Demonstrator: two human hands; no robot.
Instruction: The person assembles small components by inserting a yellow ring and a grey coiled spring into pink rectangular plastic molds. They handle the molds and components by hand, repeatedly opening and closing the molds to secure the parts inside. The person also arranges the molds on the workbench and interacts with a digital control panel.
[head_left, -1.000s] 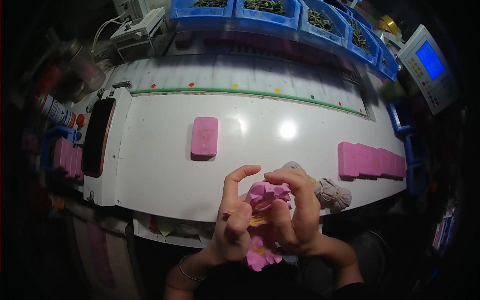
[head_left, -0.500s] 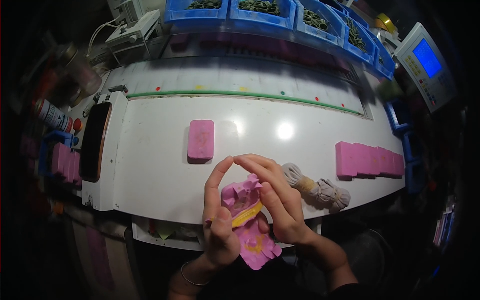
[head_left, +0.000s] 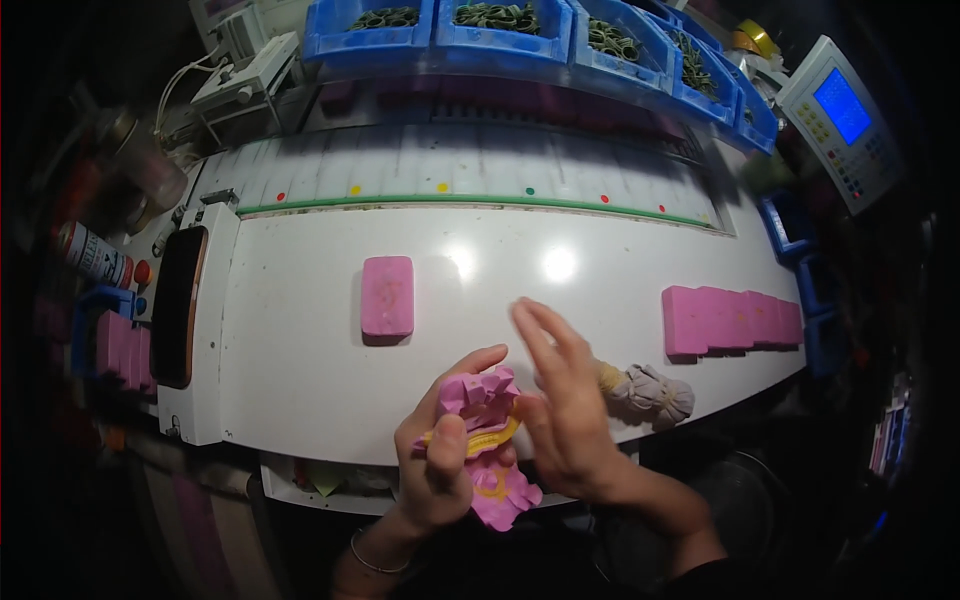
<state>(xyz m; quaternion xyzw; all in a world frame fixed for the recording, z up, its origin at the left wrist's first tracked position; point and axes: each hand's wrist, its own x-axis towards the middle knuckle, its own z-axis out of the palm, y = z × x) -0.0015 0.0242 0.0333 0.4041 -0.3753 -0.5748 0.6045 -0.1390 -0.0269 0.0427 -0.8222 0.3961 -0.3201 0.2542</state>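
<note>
My left hand (head_left: 432, 485) grips a crumpled pink rubbery mold (head_left: 508, 503) whose two cut halves spread apart. A yellow strip (head_left: 492, 438) runs across the mold between its upper and lower parts, and the thumb presses near its left end. Just right of the mold is my right hand (head_left: 580, 425), slightly blurred, its fingers stretched out and its thumb close to the mold's edge; whether the thumb touches cannot be told. Beyond the hands, a pink rectangular block (head_left: 387, 297) lies on the white tabletop (head_left: 300, 350).
A bundled grey cloth (head_left: 655, 393) lies beside my right hand. Several pink blocks (head_left: 730, 322) form a row at the right. A phone (head_left: 183, 305) rests at the left. Blue bins (head_left: 505, 55) line the back, and a control panel (head_left: 840, 120) stands back right.
My right hand has drawn away from the left fingertips, its fingers now apart from them. The left hand still holds the mold. The whole view has shifted slightly.
</note>
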